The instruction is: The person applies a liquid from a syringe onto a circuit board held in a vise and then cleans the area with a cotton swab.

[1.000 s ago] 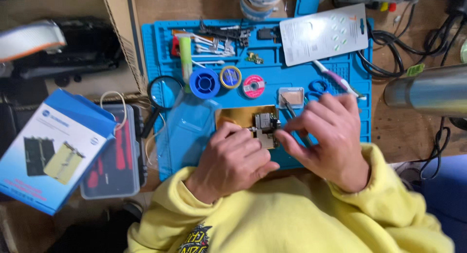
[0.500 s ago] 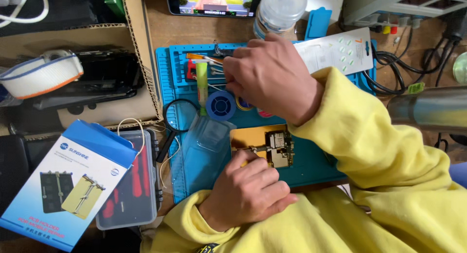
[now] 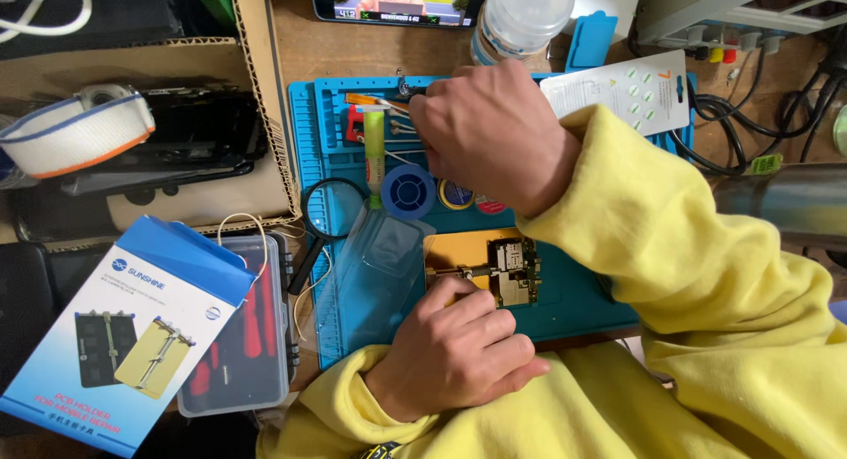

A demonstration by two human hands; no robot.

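Left grip (image 3: 454, 344) on gold holder (image 3: 459, 252) (flat, metal)

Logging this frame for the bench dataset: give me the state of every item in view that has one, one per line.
left hand: resting on the gold holder, fingers curled
right hand: reaching over the tool tray, grip hidden
circuit board: lying in the gold holder
blue mat: flat on the desk
blue box: shut, lying flat
clear case: shut, red tools inside
magnifier: lying flat
phone: screen on
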